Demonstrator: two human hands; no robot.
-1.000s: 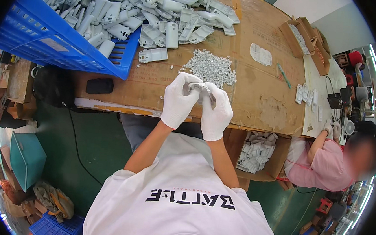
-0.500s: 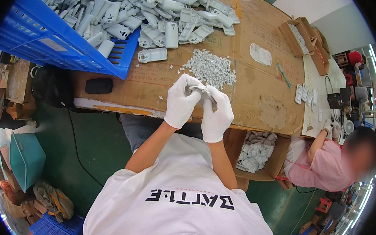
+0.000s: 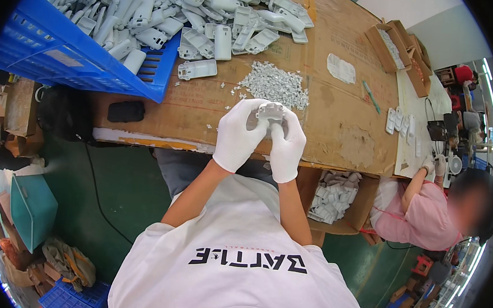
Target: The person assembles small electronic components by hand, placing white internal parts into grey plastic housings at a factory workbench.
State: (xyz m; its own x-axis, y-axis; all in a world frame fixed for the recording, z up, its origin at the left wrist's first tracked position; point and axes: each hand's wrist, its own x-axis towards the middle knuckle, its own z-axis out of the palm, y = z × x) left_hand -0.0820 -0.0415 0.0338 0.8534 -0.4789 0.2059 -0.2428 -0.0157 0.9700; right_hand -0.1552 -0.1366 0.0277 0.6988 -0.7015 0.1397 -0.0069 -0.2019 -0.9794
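Both my hands wear white knit gloves and meet over the near edge of the cardboard-covered table (image 3: 328, 143). Between them is a light grey plastic housing shell (image 3: 271, 112), its hollow side partly showing. My left hand (image 3: 239, 133) closes on the shell's left end, and my right hand (image 3: 287, 148) grips the right end, thumbs along its near side. Just beyond my fingers lies a heap of tiny white plastic pieces (image 3: 275, 85). A big pile of similar grey shells (image 3: 205, 17) spreads behind it at the far left, one single shell (image 3: 197, 69) lying at its near side.
A blue plastic crate (image 3: 86, 54) stands left, tipped toward the pile. A dark case (image 3: 126, 111) lies near the table edge. An open carton of white parts (image 3: 335, 198) sits below the table to my right. A green pen (image 3: 371, 98) lies farther right. A co-worker in pink (image 3: 418, 217) sits at right.
The shell has been turned between my hands, so its hollow side shows more now. My right hand has shifted slightly left. Both hands keep hold of it.
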